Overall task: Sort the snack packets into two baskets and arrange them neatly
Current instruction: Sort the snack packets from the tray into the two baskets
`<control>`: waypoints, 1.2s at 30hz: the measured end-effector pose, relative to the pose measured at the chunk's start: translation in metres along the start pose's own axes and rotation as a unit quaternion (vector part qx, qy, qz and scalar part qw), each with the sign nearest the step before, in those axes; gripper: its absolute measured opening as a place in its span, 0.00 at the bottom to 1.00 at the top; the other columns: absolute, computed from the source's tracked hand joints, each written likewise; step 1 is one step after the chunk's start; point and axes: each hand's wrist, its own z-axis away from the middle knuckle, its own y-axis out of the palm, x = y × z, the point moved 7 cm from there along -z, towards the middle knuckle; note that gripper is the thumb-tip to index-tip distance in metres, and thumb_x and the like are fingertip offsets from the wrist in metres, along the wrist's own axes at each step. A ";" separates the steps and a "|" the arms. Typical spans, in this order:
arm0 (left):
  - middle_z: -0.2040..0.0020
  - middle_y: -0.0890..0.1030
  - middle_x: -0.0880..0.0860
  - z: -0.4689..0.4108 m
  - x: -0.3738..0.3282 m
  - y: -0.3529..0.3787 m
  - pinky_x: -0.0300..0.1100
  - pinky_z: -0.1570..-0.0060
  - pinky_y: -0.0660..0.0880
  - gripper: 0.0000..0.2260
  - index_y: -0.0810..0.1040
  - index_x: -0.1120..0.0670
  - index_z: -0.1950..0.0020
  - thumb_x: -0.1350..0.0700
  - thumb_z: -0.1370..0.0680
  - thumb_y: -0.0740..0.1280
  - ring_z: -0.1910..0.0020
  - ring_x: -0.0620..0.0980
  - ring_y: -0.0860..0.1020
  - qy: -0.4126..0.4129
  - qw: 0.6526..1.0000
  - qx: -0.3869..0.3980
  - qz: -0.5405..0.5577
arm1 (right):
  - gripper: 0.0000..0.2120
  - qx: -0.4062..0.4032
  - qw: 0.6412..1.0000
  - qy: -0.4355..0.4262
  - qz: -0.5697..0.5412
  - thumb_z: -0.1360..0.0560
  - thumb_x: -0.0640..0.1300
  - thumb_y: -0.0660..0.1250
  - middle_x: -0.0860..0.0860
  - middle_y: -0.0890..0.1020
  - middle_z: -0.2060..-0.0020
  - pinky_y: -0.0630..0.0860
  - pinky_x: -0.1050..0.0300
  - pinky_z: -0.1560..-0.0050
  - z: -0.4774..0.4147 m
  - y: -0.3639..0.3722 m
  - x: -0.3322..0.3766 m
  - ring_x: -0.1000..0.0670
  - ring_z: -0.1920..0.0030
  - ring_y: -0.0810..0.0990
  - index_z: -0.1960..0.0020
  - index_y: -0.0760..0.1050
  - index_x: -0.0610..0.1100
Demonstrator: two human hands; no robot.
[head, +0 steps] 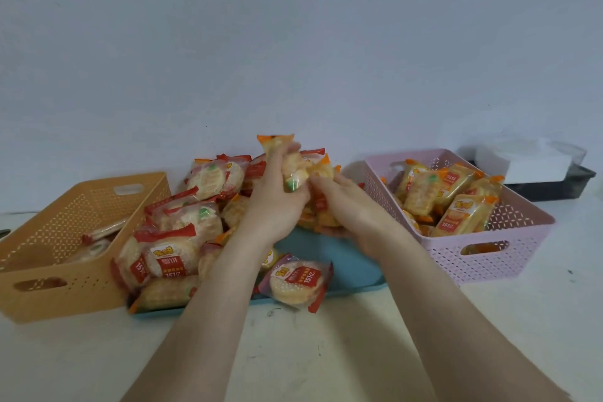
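The left hand (pixel 277 202) grips an orange-trimmed packet (pixel 277 143) raised above the blue tray (pixel 346 258), its long axis near upright. The right hand (pixel 342 206), touching the left, curls round a second bunch of packets (pixel 321 206) of the same kind. The pink basket (pixel 489 258), which holds matching packets, lies right of both hands and just beside the tray, with the right hand nearer. The red-trimmed pile (pixel 176 232) lies on the tray's left, by the orange basket (pixel 65 290).
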 end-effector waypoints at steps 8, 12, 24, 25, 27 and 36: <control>0.36 0.75 0.46 -0.008 -0.058 0.066 0.35 0.44 0.76 0.39 0.47 0.35 0.24 0.68 0.21 0.62 0.44 0.40 0.78 0.075 0.994 0.065 0.034 | 0.20 -0.179 0.948 -0.152 0.214 0.20 0.55 0.55 0.42 0.76 0.41 0.71 0.48 0.42 0.037 -0.078 0.067 0.41 0.41 0.75 0.36 0.68 0.44; 0.35 0.75 0.51 -0.023 -0.054 0.110 0.47 0.45 0.79 0.49 0.31 0.27 0.30 0.64 0.24 0.65 0.48 0.46 0.80 0.019 0.988 0.149 0.018 | 0.28 -0.253 0.917 -0.096 0.293 0.21 0.53 0.56 0.36 0.70 0.34 0.68 0.43 0.37 0.035 -0.118 0.055 0.36 0.35 0.69 0.27 0.57 0.37; 0.35 0.77 0.47 0.006 -0.034 0.052 0.39 0.36 0.72 0.30 0.70 0.42 0.29 0.70 0.25 0.64 0.36 0.40 0.75 0.051 0.988 0.142 -0.015 | 0.16 -0.154 0.930 -0.221 0.248 0.25 0.38 0.62 0.50 0.83 0.50 0.70 0.66 0.55 0.040 -0.073 0.073 0.54 0.54 0.78 0.39 0.78 0.47; 0.40 0.79 0.41 0.014 -0.028 0.038 0.34 0.39 0.72 0.27 0.72 0.42 0.32 0.67 0.25 0.67 0.40 0.35 0.76 0.043 0.987 0.146 -0.045 | 0.15 -0.084 0.935 -0.210 0.274 0.25 0.39 0.63 0.50 0.83 0.52 0.71 0.66 0.56 0.038 -0.056 0.068 0.55 0.55 0.79 0.40 0.78 0.47; 0.50 0.79 0.34 0.038 -0.010 0.018 0.27 0.46 0.72 0.19 0.75 0.35 0.43 0.57 0.26 0.72 0.48 0.28 0.76 0.019 0.965 0.206 -0.162 | 0.16 0.055 0.916 -0.165 0.360 0.24 0.45 0.67 0.50 0.82 0.47 0.74 0.63 0.49 0.036 -0.023 0.050 0.54 0.50 0.80 0.36 0.76 0.49; 0.20 0.50 0.45 0.079 0.067 -0.019 0.55 0.27 0.47 0.26 0.64 0.38 0.28 0.41 0.25 0.65 0.22 0.45 0.46 0.018 0.841 0.193 -0.504 | 0.39 0.255 0.808 -0.033 0.530 0.32 0.56 0.75 0.52 0.73 0.34 0.70 0.53 0.36 0.038 0.053 -0.028 0.48 0.37 0.73 0.27 0.61 0.52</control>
